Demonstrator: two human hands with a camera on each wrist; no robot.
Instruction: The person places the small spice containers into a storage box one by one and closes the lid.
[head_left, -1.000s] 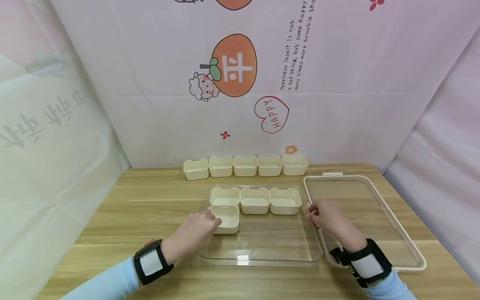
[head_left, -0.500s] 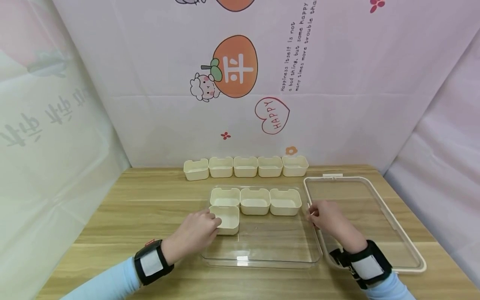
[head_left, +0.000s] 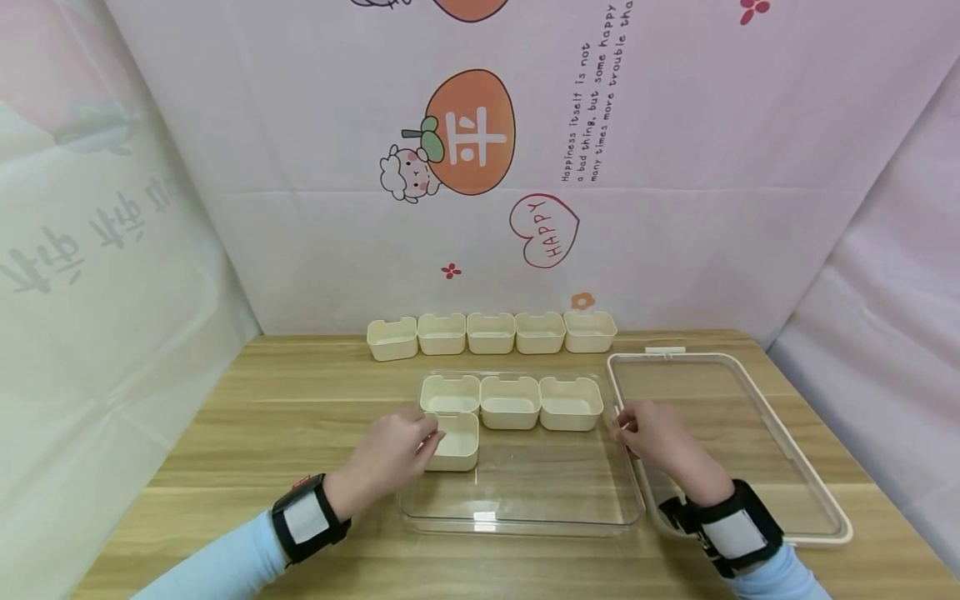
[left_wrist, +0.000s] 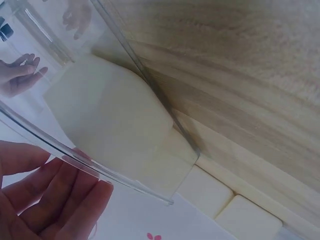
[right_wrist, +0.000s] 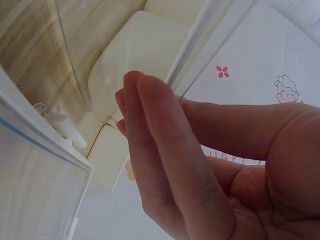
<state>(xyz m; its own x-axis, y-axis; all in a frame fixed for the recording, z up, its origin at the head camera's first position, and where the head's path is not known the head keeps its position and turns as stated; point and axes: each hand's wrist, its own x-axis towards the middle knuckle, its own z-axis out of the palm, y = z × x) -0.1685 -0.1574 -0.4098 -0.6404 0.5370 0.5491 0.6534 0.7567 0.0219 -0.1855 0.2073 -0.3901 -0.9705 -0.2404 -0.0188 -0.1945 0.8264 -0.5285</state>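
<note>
In the head view a clear plastic box [head_left: 555, 487] holds several small cream bins; three form its back row, and one cream bin [head_left: 461, 442] sits in front of the left one. My left hand [head_left: 393, 454] is over the box's left rim beside that front bin, partly covering its left side. In the left wrist view its fingers [left_wrist: 87, 200] are loosely bent at the rim, with nothing visibly held; the bin shows through the clear wall. My right hand [head_left: 663, 437] pinches the box's right wall, thumb and fingers [right_wrist: 165, 130] on either side of the rim.
Along the table's back edge stands a row of several more cream bins [head_left: 491, 335]. A clear lid [head_left: 810, 467] with a cream frame lies to the right, beneath my right forearm. A printed white cloth [head_left: 315, 250] hangs behind the wooden table [head_left: 270, 433].
My left hand has let go of the front cream bin and drawn slightly up and left, its thumb and index finger parting. The bins and my right hand stay in place.
</note>
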